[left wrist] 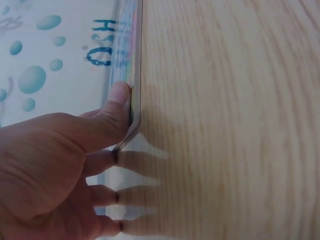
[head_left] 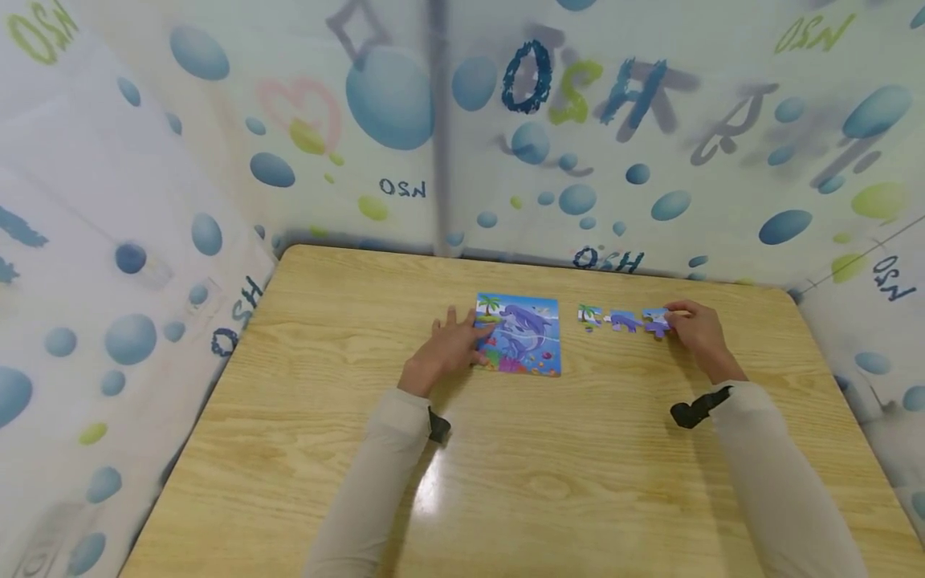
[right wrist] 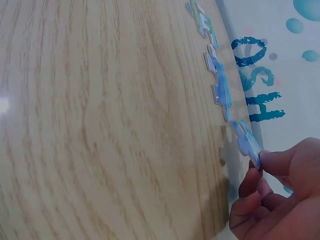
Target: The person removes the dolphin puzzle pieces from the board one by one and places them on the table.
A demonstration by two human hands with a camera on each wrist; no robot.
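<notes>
A square dolphin picture board (head_left: 531,329) lies on the wooden table (head_left: 564,482). My left hand (head_left: 450,347) rests at its left edge with fingers spread; in the left wrist view the thumb (left wrist: 118,95) lies on the board's surface near a corner. To the right, my right hand (head_left: 699,331) pinches a blue and purple jigsaw piece (head_left: 654,321) between thumb and fingers. The right wrist view shows this jigsaw piece (right wrist: 247,142) tilted, its near end lifted over the table. Beside it lie a purple dolphin piece (head_left: 623,321) and a palm tree piece (head_left: 588,314).
A patterned wall covering (head_left: 477,177) with blue dots and letters stands right behind the table's back edge and along both sides. A dark strap (head_left: 697,409) sits on the right sleeve. Light glares on the table between the arms.
</notes>
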